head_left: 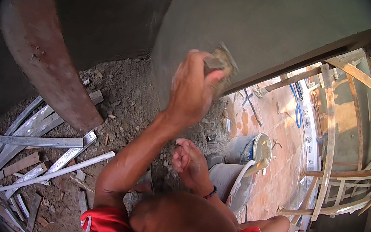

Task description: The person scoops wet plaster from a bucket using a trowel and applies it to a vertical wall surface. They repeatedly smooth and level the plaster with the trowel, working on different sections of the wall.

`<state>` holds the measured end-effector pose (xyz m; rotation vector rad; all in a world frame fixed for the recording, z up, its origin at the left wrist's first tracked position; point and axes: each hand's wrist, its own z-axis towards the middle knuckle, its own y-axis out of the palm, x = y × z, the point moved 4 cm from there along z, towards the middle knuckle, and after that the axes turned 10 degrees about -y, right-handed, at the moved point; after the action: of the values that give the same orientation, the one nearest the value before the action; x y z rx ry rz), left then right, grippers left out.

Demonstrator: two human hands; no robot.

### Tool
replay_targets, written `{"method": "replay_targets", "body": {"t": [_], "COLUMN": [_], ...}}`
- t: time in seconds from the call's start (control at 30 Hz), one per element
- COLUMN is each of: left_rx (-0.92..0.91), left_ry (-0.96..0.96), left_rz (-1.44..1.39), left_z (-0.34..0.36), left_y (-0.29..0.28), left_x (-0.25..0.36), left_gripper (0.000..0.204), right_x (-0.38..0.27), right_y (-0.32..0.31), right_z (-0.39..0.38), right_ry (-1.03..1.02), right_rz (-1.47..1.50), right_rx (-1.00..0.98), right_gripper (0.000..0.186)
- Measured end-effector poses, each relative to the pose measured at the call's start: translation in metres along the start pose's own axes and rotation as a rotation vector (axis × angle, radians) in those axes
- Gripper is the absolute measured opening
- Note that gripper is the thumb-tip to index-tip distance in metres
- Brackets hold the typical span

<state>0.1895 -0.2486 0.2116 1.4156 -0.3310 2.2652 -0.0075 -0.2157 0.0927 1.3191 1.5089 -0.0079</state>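
My left hand (193, 85) reaches up to the grey plastered surface (274, 7), its fingers wrapped round a mortar-caked pad (224, 65), perhaps a sponge, that lies against the plaster. Lower down, my right hand (189, 162), with a dark beaded band at the wrist, has its fingers curled inward; whether anything small is in them cannot be made out. Just right of it stand a grey tub (226, 180) and a bucket (242, 148) holding grey material.
A reddish board (45, 68) leans at upper left above rubble, metal strips (36, 141) and a white pipe (62, 170). Below the plastered edge on the right are a tiled floor (280, 136), stacked white packages (307, 124), a blue cord (296, 104) and timber framing (329, 117).
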Motion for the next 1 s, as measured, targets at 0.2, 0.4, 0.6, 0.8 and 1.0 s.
{"method": "replay_targets", "body": {"t": [0.2,0.4,0.6,0.8,1.0], "left_rx": [-0.001,-0.045,0.022,-0.216,-0.778], "left_ry": [-0.082,0.061,-0.233,-0.426,-0.386], "left_rz": [0.152,0.074,0.131,-0.693,-0.583], "left_z": [-0.003,-0.017,0.004,-0.057,-0.090], "left_y": [-0.003,0.000,-0.013,-0.052,-0.040], "left_x": [-0.023,-0.022,-0.037,-0.023,0.000], "left_gripper": [0.033,0.033,0.030,0.024,0.029], "right_x": [0.000,0.005,0.004,0.004,-0.001], "right_y": [-0.003,-0.002,-0.009,-0.019,-0.011], "right_z": [0.001,0.000,0.000,0.014,0.023], "right_ry": [0.001,0.014,0.009,-0.044,-0.394], "right_rz": [-0.002,-0.005,-0.015,0.115,-0.458], "right_rx": [0.026,0.007,0.037,-0.053,-0.299], "right_gripper": [0.024,0.024,0.024,0.030,0.044]}}
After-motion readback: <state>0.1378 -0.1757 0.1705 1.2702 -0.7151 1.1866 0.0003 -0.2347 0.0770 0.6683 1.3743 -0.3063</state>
